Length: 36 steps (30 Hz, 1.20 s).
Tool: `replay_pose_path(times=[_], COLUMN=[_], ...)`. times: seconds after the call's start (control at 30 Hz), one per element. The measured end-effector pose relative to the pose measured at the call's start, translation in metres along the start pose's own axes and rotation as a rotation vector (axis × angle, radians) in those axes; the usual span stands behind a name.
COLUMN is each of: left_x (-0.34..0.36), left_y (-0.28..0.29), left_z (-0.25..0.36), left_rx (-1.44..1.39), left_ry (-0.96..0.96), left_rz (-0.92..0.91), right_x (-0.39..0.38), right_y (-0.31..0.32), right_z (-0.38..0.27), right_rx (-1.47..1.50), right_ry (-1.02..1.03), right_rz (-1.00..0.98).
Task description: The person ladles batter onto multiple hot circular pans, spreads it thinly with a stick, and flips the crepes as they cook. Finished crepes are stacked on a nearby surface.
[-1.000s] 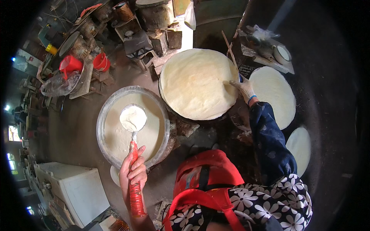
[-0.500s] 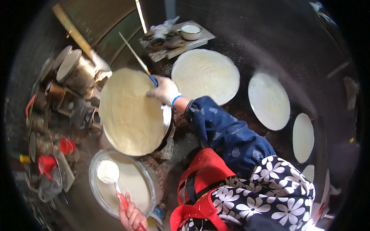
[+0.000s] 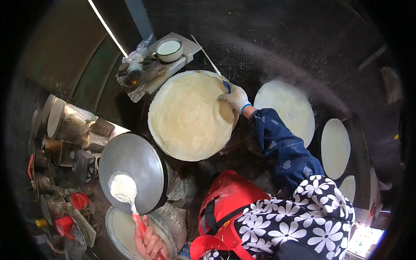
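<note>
My left hand (image 3: 149, 240) grips the red-wrapped handle of a ladle (image 3: 123, 186) full of pale batter, its bowl over a bare metal griddle (image 3: 134, 154). Beneath it sits a basin of batter (image 3: 119, 227). My gloved right hand (image 3: 234, 95) is closed around a long stick with a blue grip (image 3: 211, 60), at the right edge of a large thin pancake (image 3: 186, 119); whether its fingers also pinch the pancake is unclear. More pancakes cook to the right, one steaming (image 3: 286, 108), others (image 3: 335, 147) smaller in view.
At the back, a board (image 3: 147, 78) carries a white mug (image 3: 169, 47) and crumpled plastic. Stacked drums (image 3: 69, 125) and red buckets (image 3: 80, 201) stand on the left. A dark wall (image 3: 303, 30) curves round the back and right.
My right hand and the pancake at it have moved off the left griddle, now bare, to a spot farther right. The ladle has moved from over the basin to over that griddle. The view has swung right.
</note>
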<state>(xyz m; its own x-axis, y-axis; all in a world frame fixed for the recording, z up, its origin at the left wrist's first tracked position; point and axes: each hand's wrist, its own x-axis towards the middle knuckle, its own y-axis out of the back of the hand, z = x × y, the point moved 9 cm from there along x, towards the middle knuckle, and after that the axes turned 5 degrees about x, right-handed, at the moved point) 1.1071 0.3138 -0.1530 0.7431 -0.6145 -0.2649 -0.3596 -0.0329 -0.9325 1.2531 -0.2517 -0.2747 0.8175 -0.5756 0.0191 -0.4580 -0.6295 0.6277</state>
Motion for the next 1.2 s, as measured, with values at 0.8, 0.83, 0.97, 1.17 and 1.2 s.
replay_pose_path(times=[0.8, 0.83, 0.97, 1.17, 1.2], left_x=[0.126, 0.121, 0.104, 0.084, 0.080], left_y=[-0.018, -0.015, -0.006, -0.003, -0.002], left_z=[-0.076, -0.069, -0.039, -0.020, -0.019], left_rx=[-0.040, -0.024, 0.065, 0.217, 0.239], left_ry=[0.166, 0.189, 0.289, 0.404, 0.431], left_rz=[0.115, 0.106, 0.105, 0.173, 0.185], right_x=[0.005, 0.004, -0.010, -0.043, -0.054], right_y=[0.039, 0.033, 0.025, 0.075, 0.090], right_z=[0.047, 0.031, -0.032, -0.140, -0.152], right_rx=[0.160, 0.110, -0.004, 0.069, 0.090], right_ry=[-0.089, -0.036, 0.096, 0.048, 0.049], right_rz=[-0.014, 0.030, 0.184, 0.246, 0.259])
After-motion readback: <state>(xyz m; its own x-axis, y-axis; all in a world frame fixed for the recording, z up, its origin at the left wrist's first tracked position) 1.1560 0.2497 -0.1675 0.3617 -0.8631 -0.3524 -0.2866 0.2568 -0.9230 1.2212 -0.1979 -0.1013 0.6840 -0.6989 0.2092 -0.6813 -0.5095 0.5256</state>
